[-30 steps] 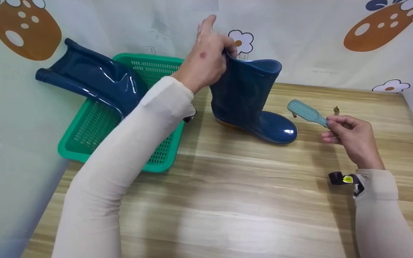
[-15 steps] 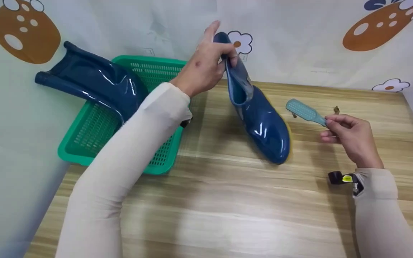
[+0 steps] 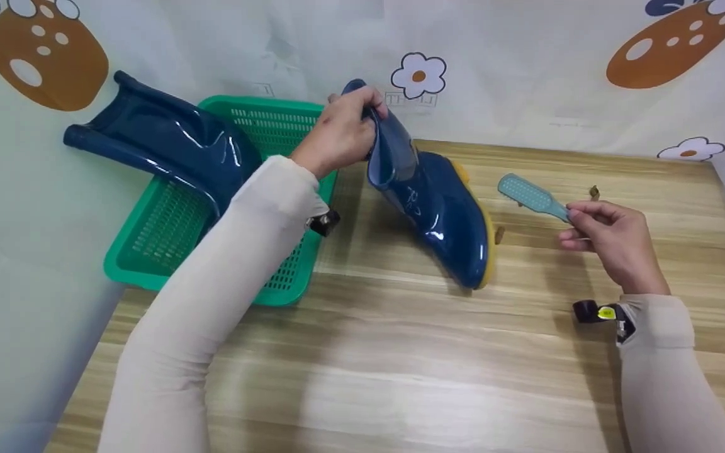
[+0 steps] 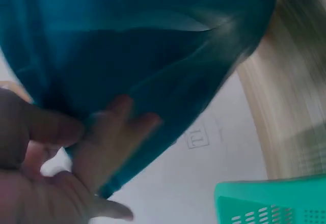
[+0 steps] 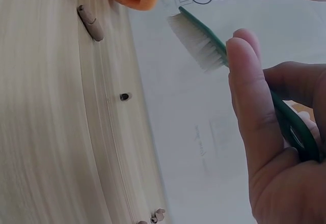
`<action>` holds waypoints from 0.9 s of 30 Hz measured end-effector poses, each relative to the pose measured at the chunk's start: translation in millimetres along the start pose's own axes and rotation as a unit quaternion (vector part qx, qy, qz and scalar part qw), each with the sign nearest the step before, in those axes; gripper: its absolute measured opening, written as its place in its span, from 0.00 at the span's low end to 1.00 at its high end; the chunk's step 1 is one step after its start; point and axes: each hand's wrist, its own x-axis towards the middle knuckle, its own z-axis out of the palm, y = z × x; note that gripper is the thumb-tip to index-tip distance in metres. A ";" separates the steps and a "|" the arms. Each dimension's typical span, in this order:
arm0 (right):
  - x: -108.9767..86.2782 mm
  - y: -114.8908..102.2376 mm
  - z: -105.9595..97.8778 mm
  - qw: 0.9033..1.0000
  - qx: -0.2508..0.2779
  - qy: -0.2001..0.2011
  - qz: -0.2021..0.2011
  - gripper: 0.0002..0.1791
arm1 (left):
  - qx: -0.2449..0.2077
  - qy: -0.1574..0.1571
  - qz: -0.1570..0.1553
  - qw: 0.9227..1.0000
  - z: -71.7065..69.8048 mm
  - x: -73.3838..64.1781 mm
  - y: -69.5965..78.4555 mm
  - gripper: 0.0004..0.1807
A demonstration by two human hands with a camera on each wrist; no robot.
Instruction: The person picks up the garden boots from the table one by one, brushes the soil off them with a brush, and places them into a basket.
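Note:
My left hand (image 3: 340,129) grips a shiny blue rain boot (image 3: 441,220) by the rim of its shaft. The boot is tilted, its toe pointing toward the front and its yellow sole (image 3: 489,242) turned to the right. In the left wrist view, fingers (image 4: 109,142) lie against the blue boot shaft (image 4: 132,66). Between thumb and fingers, my right hand (image 3: 620,239) pinches the handle of a green brush (image 3: 529,194), to the right of the boot. White bristles (image 5: 196,40) show on the brush in the right wrist view, apart from the sole.
A second blue boot (image 3: 174,138) leans in a green plastic basket (image 3: 303,277) at the left, its shaft over the edge. Small brown lumps (image 3: 499,235) lie on the wooden tabletop (image 3: 400,352). A patterned sheet (image 3: 526,82) hangs behind.
The boot has gone from upright, toe to the right, to tilted with its sole turned right. Both it and my left hand have shifted left. A brown lump now shows beside the sole.

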 end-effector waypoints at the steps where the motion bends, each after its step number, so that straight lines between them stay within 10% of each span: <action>1: 0.0 -0.2 0.3 1.000 -0.001 0.000 0.001 0.13 | -0.005 -0.014 -0.006 1.000 -0.9 -1.1 0.2 0.14; 8: -0.2 -2.0 1.8 1.000 -0.001 0.000 0.000 0.13 | -0.051 -0.063 -0.041 0.996 4.3 -5.9 0.6 0.12; 15: 0.5 -5.4 6.1 1.000 0.020 -0.012 -0.010 0.12 | -0.043 -0.051 0.002 0.998 13.3 -7.1 -12.9 0.14; 27: 8.9 -30.2 40.6 0.991 0.095 -0.091 -0.015 0.10 | -0.198 -0.011 0.024 0.980 12.9 -7.9 -18.9 0.21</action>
